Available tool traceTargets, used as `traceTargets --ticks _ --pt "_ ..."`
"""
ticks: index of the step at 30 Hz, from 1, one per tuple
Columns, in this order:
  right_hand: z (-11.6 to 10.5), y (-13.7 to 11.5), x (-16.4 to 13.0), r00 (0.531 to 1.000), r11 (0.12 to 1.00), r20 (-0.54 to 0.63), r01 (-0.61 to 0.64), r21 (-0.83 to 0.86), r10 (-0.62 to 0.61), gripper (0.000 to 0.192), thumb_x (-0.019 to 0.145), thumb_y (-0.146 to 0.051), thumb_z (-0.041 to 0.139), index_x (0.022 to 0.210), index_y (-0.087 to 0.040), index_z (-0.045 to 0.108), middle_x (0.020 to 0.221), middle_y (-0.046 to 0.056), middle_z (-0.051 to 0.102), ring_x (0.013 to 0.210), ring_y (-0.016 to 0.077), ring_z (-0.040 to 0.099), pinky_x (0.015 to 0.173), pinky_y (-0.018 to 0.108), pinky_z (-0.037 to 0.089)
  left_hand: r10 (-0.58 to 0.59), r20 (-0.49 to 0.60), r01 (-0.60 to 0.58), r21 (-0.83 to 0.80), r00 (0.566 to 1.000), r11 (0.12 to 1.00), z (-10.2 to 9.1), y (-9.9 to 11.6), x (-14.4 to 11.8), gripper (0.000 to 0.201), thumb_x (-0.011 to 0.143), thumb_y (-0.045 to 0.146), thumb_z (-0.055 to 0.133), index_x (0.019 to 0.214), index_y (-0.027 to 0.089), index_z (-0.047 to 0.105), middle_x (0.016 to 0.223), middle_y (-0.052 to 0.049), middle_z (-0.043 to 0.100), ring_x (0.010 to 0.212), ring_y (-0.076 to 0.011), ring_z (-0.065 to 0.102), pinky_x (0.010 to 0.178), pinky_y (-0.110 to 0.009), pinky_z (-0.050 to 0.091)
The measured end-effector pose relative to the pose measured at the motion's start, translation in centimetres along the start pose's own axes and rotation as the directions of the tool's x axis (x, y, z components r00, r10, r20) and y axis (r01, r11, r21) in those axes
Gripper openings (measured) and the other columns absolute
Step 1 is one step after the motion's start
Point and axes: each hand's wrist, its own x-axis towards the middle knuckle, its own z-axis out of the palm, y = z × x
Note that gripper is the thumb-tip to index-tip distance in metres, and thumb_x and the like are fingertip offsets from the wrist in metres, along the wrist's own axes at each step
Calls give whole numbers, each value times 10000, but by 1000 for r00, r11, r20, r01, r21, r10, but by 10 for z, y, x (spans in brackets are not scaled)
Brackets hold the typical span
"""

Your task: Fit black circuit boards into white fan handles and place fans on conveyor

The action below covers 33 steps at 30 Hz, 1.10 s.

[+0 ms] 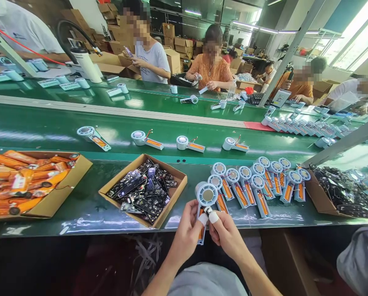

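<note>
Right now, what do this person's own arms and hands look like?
The left hand and right hand are ungloved, each with a white cover on the thumb. The forearms show no sleeves, watch or bracelet; light grey clothing shows between them.

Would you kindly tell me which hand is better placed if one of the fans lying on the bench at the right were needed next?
Probably the right hand: it is nearer the clustered fans, while the left hand is on the left side of the held fan.

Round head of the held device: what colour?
The round head is pale blue around a greyish centre, best seen in the head view.
</note>
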Motion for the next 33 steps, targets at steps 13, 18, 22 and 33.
traceTargets --ticks 13,18,22,33 --pt "21 30 -18 817 779 -296 267 -567 -495 408 984 -232 461 1377 -213 570 1309 115 663 1185 236 643 926 321 549 80 -206 -42 183 975 982 11 -11 11 252 919 326 498 1149 225 507 1175 -94 673 1103 -233 636 904 -354 510" --pt "23 34 -7 791 621 -223 237 -747 -570 505 985 -171 378 1480 -197 476 1187 143 716 986 229 726 776 299 594 99 -180 -77 126 979 989 12 -16 7 339 967 360 434 1280 231 418 1375 -123 558 1331 -244 499 1082 -422 417" --pt "26 26 -6 892 378 -75 112 -919 -446 659 929 -103 410 1571 -202 300 960 114 749 729 219 734 599 263 566 129 -230 -91 167 965 982 14 -20 8 352 970 387 439 1278 226 387 1427 -147 507 1350 -246 477 1114 -446 380" --pt "33 29 12 962 120 -40 -7 -993 -271 679 945 -106 400 1580 -101 161 897 133 699 675 229 713 530 263 531 38 -94 8 447 995 895 -14 10 11 228 887 348 506 1037 243 641 930 -76 753 925 -261 700 818 -344 493"
